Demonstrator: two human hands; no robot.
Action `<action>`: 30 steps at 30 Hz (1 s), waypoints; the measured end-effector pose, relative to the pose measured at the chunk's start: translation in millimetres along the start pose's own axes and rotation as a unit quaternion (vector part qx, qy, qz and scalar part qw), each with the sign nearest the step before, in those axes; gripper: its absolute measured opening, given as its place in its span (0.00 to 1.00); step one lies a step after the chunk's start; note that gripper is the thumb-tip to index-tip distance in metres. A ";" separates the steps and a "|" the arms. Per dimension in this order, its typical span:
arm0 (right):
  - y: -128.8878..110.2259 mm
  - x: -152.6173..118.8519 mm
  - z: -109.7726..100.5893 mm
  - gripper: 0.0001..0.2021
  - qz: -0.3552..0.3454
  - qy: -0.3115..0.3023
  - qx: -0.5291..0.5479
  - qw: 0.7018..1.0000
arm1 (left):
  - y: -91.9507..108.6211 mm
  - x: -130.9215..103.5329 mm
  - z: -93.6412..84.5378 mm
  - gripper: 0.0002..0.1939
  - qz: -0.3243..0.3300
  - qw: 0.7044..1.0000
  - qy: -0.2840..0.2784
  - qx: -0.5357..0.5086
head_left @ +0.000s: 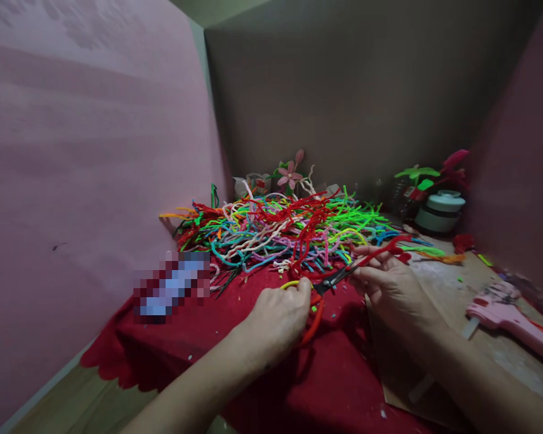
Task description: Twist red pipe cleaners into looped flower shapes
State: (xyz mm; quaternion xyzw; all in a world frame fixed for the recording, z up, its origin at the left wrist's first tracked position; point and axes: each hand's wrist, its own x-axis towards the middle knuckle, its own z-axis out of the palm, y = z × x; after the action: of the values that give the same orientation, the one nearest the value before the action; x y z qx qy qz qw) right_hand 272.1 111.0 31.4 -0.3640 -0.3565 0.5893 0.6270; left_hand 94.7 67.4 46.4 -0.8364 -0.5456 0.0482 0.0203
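Red stem [375,256] was held up over the surface, in front of the pile. From the left, a pixelated item [174,286] lay on the red cloth [176,337]. The pile [271,229] spread behind the hands, many-coloured and tangled. The left hand [276,316] had its grip closed round the scissors [328,284] — blades pointing at the right hand [389,289], whose fingertips were pinched together on the stem. Farther right stood a jar [441,214] — and, nearer, a pink glue gun [498,310].
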 end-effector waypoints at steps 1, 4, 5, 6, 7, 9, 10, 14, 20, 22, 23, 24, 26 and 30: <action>-0.1 0.0 -0.1 0.17 -0.001 0.003 -0.002 1.000 | 0.2 0.0 0.0 0.14 0.001 1.000 0.000 0.000; -0.4 -0.5 0.4 0.17 -0.004 0.007 -0.009 1.000 | 0.9 0.8 -0.3 0.14 0.007 1.000 -0.002 -0.002; -0.6 -0.9 0.9 0.17 -0.005 0.007 -0.009 1.000 | 1.2 1.2 -0.6 0.13 0.008 1.000 -0.005 -0.003; -0.9 -1.3 1.4 0.18 -0.006 0.006 -0.007 1.000 | 1.5 1.7 -0.9 0.12 0.008 1.000 -0.007 -0.003; -1.3 -1.5 1.8 0.18 -0.008 0.006 -0.005 1.000 | 1.6 2.2 -1.4 0.12 0.007 1.000 -0.009 -0.003; -2.1 -0.7 1.4 0.18 -0.012 0.008 -0.002 1.000 | 0.7 3.1 -2.1 0.12 0.000 1.000 -0.007 -0.001; -2.4 0.6 0.3 0.18 -0.018 0.013 0.000 1.000 | -0.7 3.5 -2.4 0.12 -0.008 1.000 -0.005 0.001; -4.5 11.6 -10.4 0.17 -0.064 0.067 0.022 0.995 | -14.2 5.3 -0.8 0.14 -0.038 0.999 0.011 0.016; -3.8 18.7 -17.7 0.11 -0.034 0.046 0.055 0.997 | -43.1 17.8 4.7 0.13 0.004 1.000 -0.007 -0.002; -0.9 16.0 -15.0 0.08 -0.021 0.041 0.059 0.997 | -45.7 23.6 1.8 0.11 0.025 0.999 0.028 -0.025; 0.2 14.3 -13.3 0.07 -0.018 0.038 0.059 0.997 | -44.1 26.2 -1.0 0.10 0.027 0.997 0.058 -0.042; 0.5 12.6 -11.8 0.06 -0.018 0.034 0.057 0.998 | -40.5 28.5 -4.5 0.10 0.025 0.993 0.096 -0.065; -2.7 9.2 -9.5 0.05 -0.027 0.017 0.053 0.998 | -28.0 32.9 -12.7 0.11 0.016 0.973 0.186 -0.138; -21.8 3.3 -8.0 0.04 -0.096 -0.019 0.038 0.994 | 5.2 44.3 -26.8 0.14 0.114 0.901 0.226 -0.353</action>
State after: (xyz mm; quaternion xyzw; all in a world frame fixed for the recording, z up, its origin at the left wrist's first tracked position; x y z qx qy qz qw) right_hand 289.7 113.1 46.6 -0.2933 -0.3790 0.5460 0.6872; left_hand 119.8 106.3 70.0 -0.8336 -0.4089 -0.3357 -0.1587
